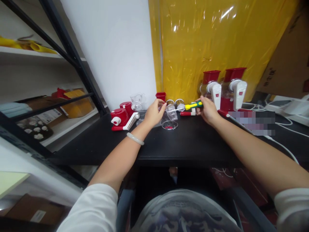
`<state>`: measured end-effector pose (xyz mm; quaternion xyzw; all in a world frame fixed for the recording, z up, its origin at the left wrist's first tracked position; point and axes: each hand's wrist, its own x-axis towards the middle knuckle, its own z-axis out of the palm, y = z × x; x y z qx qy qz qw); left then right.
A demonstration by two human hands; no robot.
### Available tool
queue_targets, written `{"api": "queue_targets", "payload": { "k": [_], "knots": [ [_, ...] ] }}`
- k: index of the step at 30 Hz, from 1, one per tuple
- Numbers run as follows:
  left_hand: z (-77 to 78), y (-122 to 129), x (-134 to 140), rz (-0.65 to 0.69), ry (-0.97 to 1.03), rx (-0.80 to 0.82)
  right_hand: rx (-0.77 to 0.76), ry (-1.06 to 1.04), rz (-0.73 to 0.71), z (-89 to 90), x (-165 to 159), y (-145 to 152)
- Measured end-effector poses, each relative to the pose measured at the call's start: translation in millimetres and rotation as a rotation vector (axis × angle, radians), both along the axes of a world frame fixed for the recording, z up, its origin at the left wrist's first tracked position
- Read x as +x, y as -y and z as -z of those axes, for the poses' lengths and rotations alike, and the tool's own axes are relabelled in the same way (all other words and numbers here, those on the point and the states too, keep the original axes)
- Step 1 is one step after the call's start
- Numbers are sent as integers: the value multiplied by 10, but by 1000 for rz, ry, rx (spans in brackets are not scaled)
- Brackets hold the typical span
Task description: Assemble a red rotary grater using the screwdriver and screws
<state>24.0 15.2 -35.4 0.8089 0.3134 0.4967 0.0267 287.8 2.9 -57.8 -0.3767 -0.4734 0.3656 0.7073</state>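
A screwdriver (193,105) with a yellow and green handle is gripped in my right hand (208,109), its metal shaft pointing left. The tip reaches my left hand (154,112), whose fingers are pinched on a clear plastic part (172,113); the exact tip contact is hidden. Just below, a clear round-rimmed piece (169,128) rests on the black table. Behind the hands are a small red hopper (160,95) and two metal drums (180,104) with white rims. A red-and-white crank handle (187,113) lies near my right fingers.
Two assembled red-and-white rotary graters (238,91) stand at the right, by a phone-like device and white cables (285,145). Red housings (120,117) and clear parts (138,101) sit at the left. A black-framed shelf (79,69) borders the black table (183,146).
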Motion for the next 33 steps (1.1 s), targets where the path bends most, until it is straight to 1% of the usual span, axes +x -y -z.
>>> {"api": "queue_targets", "payload": {
  "k": [8, 12, 19, 26, 33],
  "knots": [
    [17, -9, -4, -31, 60, -52, 47, 71, 32, -47, -39, 60],
    [18, 6, -3, -61, 79, -42, 48, 79, 36, -59, -50, 79],
    [17, 18, 10, -41, 127, -65, 61, 77, 33, -96, -69, 125],
    [15, 81, 47, -33, 90, -56, 84, 109, 148, -97, -60, 150],
    [2, 136, 66, -52, 23, -37, 92, 85, 205, -40, -46, 138]
  ]
}}
